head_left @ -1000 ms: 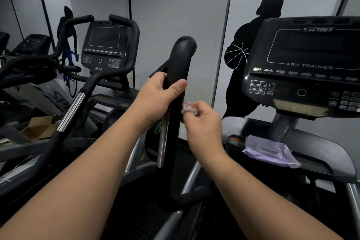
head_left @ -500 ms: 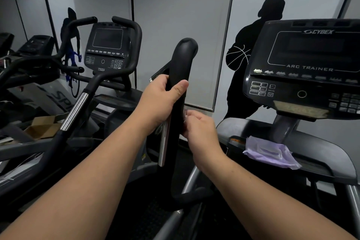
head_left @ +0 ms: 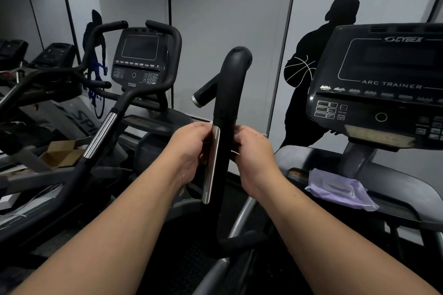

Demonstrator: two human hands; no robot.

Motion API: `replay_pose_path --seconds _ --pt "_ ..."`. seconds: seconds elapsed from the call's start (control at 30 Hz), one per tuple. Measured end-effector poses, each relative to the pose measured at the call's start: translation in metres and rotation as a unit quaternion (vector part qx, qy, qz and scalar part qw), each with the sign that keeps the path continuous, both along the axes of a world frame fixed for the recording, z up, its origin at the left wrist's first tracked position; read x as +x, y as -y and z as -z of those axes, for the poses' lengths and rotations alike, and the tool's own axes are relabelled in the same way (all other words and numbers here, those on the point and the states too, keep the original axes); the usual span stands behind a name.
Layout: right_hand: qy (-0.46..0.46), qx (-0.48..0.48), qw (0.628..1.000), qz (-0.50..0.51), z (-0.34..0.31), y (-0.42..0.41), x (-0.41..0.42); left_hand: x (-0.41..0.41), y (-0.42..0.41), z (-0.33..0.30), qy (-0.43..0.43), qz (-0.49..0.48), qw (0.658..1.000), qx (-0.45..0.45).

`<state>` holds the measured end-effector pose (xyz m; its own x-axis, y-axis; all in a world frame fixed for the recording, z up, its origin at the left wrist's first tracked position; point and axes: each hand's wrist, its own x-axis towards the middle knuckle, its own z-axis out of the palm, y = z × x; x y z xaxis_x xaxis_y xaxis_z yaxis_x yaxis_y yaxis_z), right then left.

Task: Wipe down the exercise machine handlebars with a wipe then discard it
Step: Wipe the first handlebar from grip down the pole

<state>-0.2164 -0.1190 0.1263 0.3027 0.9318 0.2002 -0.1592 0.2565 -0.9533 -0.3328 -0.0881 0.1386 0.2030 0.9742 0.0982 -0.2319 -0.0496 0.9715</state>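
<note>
A black upright handlebar (head_left: 231, 84) of the arc trainer stands in the middle, with a silver sensor strip (head_left: 211, 167) along its left side. My left hand (head_left: 191, 153) grips the bar from the left, fingers curled behind the strip. My right hand (head_left: 254, 155) wraps the bar from the right and holds the wipe (head_left: 236, 151) against it. Only a thin white edge of the wipe shows under the fingers.
A purple pack of wipes (head_left: 340, 189) lies on the machine's shelf below the Cybex console (head_left: 383, 84) at right. A second trainer with curved handlebars (head_left: 100, 136) and its own console (head_left: 139, 57) stands left. A cardboard box (head_left: 62, 153) sits behind it.
Both hands have slid down the handlebar to the level of the silver strip. The right hand, first apart from the bar with the wipe, now presses the wipe onto it.
</note>
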Motion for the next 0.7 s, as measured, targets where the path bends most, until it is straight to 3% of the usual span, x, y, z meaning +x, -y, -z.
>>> replay_pose_path --seconds 0.27,0.33,0.4,0.5,0.7 --pt "0.026 0.01 1.0 -0.007 0.013 0.008 0.003 0.006 0.006 0.006 0.068 -0.073 0.994 0.054" --pt "0.026 0.012 1.0 -0.002 0.018 0.008 0.003 0.007 0.007 0.001 0.08 -0.113 0.984 0.112" --pt "0.031 0.017 0.999 0.003 0.022 0.007 0.003 0.006 0.009 0.001 0.033 -0.154 0.967 0.202" --pt "0.046 0.029 0.998 0.006 0.023 0.009 0.001 0.005 0.021 0.019 -0.119 -0.226 0.909 0.329" --pt "0.077 0.039 0.996 0.008 0.023 0.01 -0.001 0.008 0.019 0.024 -0.238 -0.298 0.757 0.53"
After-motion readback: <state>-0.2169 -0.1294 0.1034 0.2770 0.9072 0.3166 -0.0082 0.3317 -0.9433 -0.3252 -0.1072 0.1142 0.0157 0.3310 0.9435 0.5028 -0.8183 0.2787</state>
